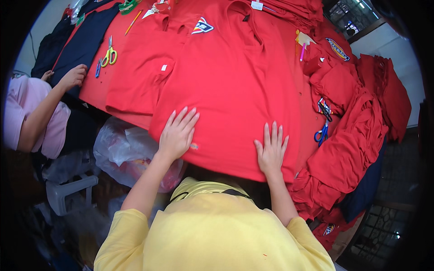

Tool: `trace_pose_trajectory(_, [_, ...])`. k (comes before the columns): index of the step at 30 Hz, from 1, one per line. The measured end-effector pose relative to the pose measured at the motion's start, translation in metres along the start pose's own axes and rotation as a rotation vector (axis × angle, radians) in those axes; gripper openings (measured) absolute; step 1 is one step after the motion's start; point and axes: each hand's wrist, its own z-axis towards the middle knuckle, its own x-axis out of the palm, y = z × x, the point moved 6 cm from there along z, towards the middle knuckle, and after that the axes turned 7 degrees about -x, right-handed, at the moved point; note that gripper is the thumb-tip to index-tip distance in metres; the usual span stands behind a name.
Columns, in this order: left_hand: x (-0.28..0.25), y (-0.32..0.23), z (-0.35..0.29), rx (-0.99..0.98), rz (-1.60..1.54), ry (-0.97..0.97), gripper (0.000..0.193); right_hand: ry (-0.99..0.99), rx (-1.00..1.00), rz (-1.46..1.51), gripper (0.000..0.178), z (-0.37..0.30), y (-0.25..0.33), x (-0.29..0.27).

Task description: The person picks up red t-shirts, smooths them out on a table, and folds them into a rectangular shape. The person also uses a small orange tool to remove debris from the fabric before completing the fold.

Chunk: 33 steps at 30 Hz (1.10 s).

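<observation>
A red T-shirt (pixel 221 95) lies spread on the table before me, its neckline at the far side and its hem along the near edge. My left hand (pixel 177 135) rests flat near the hem's left corner, fingers stretched out, beside a small printed mark on the cloth. Close to the right end of the hem my right hand (pixel 272 151) lies flat too, its fingers spread. Neither hand grips anything. Under the shirt's left side lies another red garment (pixel 133 83) with a small white tag on its edge.
Yellow-handled scissors (pixel 109 56), a blue snipper (pixel 98 67) and a pencil (pixel 133 22) lie to the left. Blue-handled scissors (pixel 322 133) rest among heaped red shirts (pixel 346 144) at right. A co-worker's hand (pixel 73 77) touches dark cloth (pixel 86 43). A plastic bag (pixel 124 147) stands below the table edge.
</observation>
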Motion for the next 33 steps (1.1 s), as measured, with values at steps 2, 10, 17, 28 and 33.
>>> trace_pose_trajectory(2, [-0.002,-0.006,-0.018,0.003,-0.035,0.004,0.046,0.017,0.026,0.020,0.066,-0.023,0.004,0.001])
trace_pose_trajectory(10, [0.020,-0.047,0.093,0.097,-0.155,-0.114,0.044,-0.214,-0.289,0.222,0.044,0.092,0.046,-0.015])
trace_pose_trajectory(17, [0.039,-0.012,0.178,-0.078,0.030,0.051,0.048,-0.096,-0.225,0.102,0.052,0.197,-0.011,-0.003])
trace_pose_trajectory(28, [0.062,0.025,0.328,0.132,0.128,0.092,0.046,-0.135,-0.384,0.243,0.050,0.314,-0.036,0.015])
trace_pose_trajectory(33, [0.066,0.035,0.335,0.141,0.130,0.059,0.047,-0.172,-0.415,0.237,0.048,0.319,-0.038,0.016])
